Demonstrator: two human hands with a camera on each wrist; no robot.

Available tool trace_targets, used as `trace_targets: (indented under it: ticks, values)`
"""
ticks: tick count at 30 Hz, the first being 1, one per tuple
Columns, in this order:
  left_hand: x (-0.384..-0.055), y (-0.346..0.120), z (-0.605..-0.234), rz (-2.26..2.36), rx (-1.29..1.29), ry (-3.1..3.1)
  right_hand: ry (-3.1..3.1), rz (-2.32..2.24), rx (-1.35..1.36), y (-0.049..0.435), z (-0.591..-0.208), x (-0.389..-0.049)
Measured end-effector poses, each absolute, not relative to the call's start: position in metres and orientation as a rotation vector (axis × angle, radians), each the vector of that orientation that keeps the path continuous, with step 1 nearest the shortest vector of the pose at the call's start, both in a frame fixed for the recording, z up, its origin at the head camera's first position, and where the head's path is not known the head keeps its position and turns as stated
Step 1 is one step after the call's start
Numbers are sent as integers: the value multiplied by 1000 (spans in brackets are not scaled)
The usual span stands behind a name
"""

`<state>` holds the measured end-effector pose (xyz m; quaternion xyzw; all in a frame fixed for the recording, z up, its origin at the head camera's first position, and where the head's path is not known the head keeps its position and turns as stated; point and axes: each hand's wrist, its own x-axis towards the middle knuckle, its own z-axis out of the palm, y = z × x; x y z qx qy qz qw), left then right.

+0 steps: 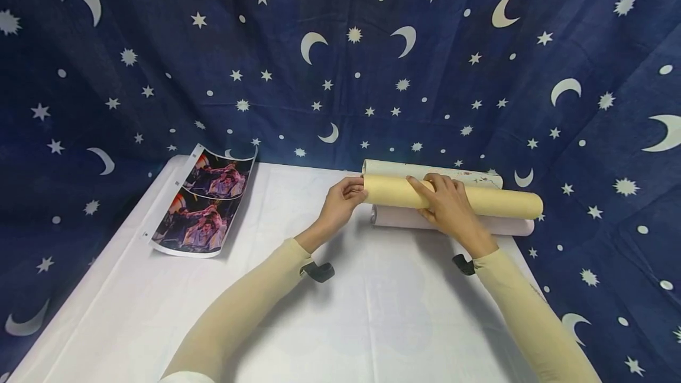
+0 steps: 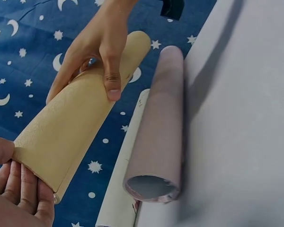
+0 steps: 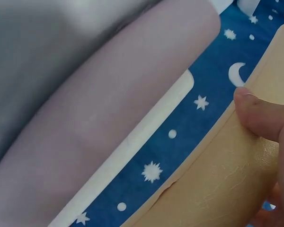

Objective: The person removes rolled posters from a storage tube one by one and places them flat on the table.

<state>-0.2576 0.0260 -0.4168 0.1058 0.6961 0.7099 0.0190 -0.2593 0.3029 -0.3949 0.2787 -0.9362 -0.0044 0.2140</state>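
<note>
A yellow paper roll (image 1: pixel 393 192) is held up over two other rolls in the head view. My left hand (image 1: pixel 340 201) pinches its left end, with the thumb on one side of the rim and the fingers at the edge. Farther along, my right hand (image 1: pixel 452 208) grips the roll from above, its thumb (image 2: pixel 112 85) pressed along the near side in the left wrist view. Below lies a pale pinkish roll (image 2: pixel 156 118), its hollow end facing the left wrist camera. A cream roll with a printed pattern (image 1: pixel 415 170) lies behind the yellow one.
Two matching photo prints on a curled sheet (image 1: pixel 207 205) lie at the left of the white-covered table (image 1: pixel 340 324). A dark blue cloth (image 1: pixel 298 105) with moons and stars hangs behind and around the table. Black straps (image 1: pixel 319 272) hang at both wrists.
</note>
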Motion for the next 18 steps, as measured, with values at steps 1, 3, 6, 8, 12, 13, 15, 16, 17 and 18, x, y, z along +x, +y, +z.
trace_targets:
  ticks: [1,3,6,8,12,13,15,16,17,18]
  values:
    - [-255,24,-418,2200,328,2163,-2604,-13,778,301,-396,-257]
    - [-250,19,-421,2190,325,2167,-2618,-8,785,296,-398,-252]
    - [-242,9,-427,2173,313,2176,-2636,3,805,288,-404,-246]
    - [-237,3,-431,2160,300,2179,-2647,0,818,282,-409,-242]
    - [-227,-10,-438,2145,260,2166,-2672,-16,842,271,-417,-235]
    - [-225,-13,-440,2139,247,2159,-2677,-15,846,268,-419,-233]
    - [-221,-19,-442,2127,230,2149,-2687,-9,852,263,-420,-230]
    - [-219,-22,-443,2120,223,2143,-2692,-6,854,260,-421,-229]
    - [-217,-26,-444,2114,219,2142,-2692,-3,858,257,-421,-227]
    - [-215,-29,-445,2109,219,2145,-2693,-1,863,255,-422,-226]
